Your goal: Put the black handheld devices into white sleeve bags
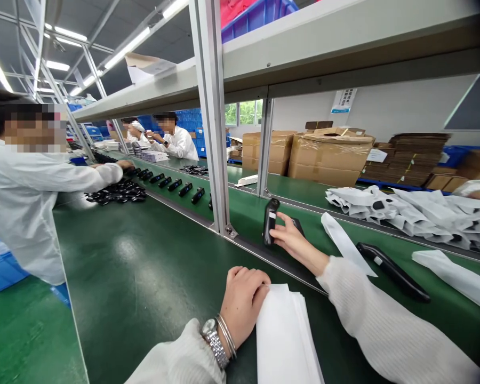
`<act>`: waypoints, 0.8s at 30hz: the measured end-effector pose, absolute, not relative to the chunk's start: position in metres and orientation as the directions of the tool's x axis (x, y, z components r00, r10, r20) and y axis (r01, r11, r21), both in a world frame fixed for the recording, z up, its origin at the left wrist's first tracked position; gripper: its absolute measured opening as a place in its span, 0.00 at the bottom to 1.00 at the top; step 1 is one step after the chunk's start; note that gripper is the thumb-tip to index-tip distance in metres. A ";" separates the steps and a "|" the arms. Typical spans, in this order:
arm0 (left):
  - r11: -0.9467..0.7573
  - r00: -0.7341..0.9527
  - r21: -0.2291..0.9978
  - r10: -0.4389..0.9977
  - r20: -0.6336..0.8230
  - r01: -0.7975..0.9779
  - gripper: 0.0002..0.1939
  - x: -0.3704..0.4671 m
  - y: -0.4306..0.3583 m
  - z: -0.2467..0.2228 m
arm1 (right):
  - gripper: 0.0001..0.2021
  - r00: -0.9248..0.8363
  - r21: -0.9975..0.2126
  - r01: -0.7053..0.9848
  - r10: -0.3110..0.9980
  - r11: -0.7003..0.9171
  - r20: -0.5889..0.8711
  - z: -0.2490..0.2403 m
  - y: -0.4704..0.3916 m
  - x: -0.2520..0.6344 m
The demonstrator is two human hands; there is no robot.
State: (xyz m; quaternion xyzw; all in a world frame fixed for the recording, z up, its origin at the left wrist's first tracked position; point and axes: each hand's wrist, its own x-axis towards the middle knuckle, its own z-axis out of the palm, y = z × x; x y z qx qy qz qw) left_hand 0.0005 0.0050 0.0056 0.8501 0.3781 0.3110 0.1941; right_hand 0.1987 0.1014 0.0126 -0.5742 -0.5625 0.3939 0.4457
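My right hand (292, 237) is closed around a black handheld device (269, 221) with a small white label, held nearly upright above the inner edge of the green belt. My left hand (244, 298), fingers curled, grips the top edge of a stack of flat white sleeves (286, 336) on the near worktop. Its fingertips are partly hidden behind the thumb and knuckles. Past my right wrist lie a loose white sleeve (346, 242), another black device (392, 272) and a further white sleeve (460, 274).
A metal post (212, 117) rises left of my right hand and carries an overhead shelf (324, 42). Black devices (175, 184) line the belt. Filled white sleeves (416, 213) are heaped at right. A co-worker (20, 181) reaches over a black pile (118, 192).
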 end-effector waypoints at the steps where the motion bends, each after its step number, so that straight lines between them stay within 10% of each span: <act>1: -0.643 0.522 0.566 0.760 0.387 0.516 0.09 0.001 0.005 0.006 | 0.38 0.017 -0.979 0.193 0.997 0.070 0.075 0.014 0.084 0.201; 8: -0.631 0.475 0.605 0.771 0.424 0.485 0.04 0.001 0.000 0.010 | 0.57 -0.112 -0.946 -0.304 0.982 0.112 0.152 0.015 0.011 0.198; 16: -0.635 0.457 0.676 0.761 0.461 0.374 0.03 -0.001 -0.013 0.019 | 0.48 -0.209 -0.940 -0.317 0.958 0.126 0.199 0.007 -0.006 0.174; 21: -0.630 0.356 0.676 0.776 0.521 0.382 0.06 -0.001 -0.019 0.025 | 0.19 -0.340 -0.971 -0.200 0.920 0.132 0.195 0.007 -0.015 0.169; 24: -0.595 0.261 0.685 0.802 0.537 0.420 0.07 -0.001 -0.021 0.027 | 0.18 -0.497 -0.992 -0.111 0.862 0.055 0.103 0.012 -0.022 0.164</act>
